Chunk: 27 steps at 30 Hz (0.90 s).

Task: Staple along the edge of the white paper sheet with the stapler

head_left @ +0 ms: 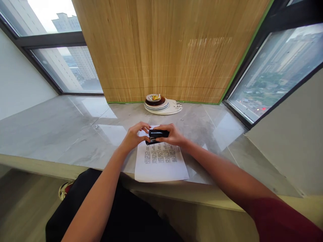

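A black stapler (pixel 158 133) is held above the upper part of a printed paper (pixel 161 172), between the two hands. Its right end is clasped by the right hand (pixel 173 135), with the fingers laid along the far side and the thumb pressed on the near side. Two dark parts are seen, with a metallic strip between them. The left hand (pixel 135 134) is curved about the left end, its thumb and fingers parted; whether the stapler is gripped by it cannot be told. The hands are kept just apart by the stapler.

The paper is laid on a grey ledge (pixel 63 134), and its near edge is reached out to the ledge's front edge. Its lines of print are partly covered by the stapler and the hands; the words cannot be read.

Beyond the paper, plates (pixel 156 107) are stacked, topped by a brown dish (pixel 163 100) and a small patterned dish (pixel 151 97). An oval plate (pixel 176 107) is set partly under the stack. Behind these, a green-edged blind (pixel 166 50) is hung, flanked by windows (pixel 280 70). A dark red sleeve (pixel 282 218) is worn on the right arm.
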{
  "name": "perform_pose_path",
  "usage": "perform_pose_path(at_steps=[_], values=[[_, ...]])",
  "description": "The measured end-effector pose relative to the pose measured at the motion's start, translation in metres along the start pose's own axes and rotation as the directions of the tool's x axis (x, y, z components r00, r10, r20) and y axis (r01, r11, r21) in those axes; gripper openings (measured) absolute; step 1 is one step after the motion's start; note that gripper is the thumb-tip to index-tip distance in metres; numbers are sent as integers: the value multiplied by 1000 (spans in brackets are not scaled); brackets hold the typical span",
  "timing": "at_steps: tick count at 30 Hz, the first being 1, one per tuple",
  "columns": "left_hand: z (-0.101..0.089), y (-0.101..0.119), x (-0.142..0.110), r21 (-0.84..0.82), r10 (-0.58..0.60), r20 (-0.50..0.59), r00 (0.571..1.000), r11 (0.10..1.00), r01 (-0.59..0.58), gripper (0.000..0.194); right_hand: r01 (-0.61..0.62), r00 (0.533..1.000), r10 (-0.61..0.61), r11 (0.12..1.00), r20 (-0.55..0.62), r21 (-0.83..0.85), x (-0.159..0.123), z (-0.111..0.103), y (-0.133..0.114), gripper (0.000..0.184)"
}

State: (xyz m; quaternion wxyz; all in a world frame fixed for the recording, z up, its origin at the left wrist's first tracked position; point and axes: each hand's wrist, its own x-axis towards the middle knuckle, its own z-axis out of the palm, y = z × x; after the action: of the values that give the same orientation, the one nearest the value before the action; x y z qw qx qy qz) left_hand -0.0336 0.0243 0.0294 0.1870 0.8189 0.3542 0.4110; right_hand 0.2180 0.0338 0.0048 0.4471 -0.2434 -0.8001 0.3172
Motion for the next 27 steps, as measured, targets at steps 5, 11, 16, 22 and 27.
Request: perform_pose_path(at_steps=[5,11,16,22,27], values=[[-2,2,1,44,-52,-16,999,998,53,28,2,999,-4,999,-51,-32,-1,5,-5,43],[-10,-8,2,164,-182,3,983,970,179,17,-111,987,92,983,-134,-148,4,16,-4,40],[-22,-32,-3,306,-296,8,955,910,279,10,-166,985,146,951,-95,-261,8,27,4,42],[-21,-44,-8,417,-339,57,939,863,286,16,-206,978,181,906,-103,-370,-1,20,5,41],[-21,-45,-10,414,-335,93,938,870,269,14,-272,962,223,844,-158,-462,-37,-18,-3,39]])
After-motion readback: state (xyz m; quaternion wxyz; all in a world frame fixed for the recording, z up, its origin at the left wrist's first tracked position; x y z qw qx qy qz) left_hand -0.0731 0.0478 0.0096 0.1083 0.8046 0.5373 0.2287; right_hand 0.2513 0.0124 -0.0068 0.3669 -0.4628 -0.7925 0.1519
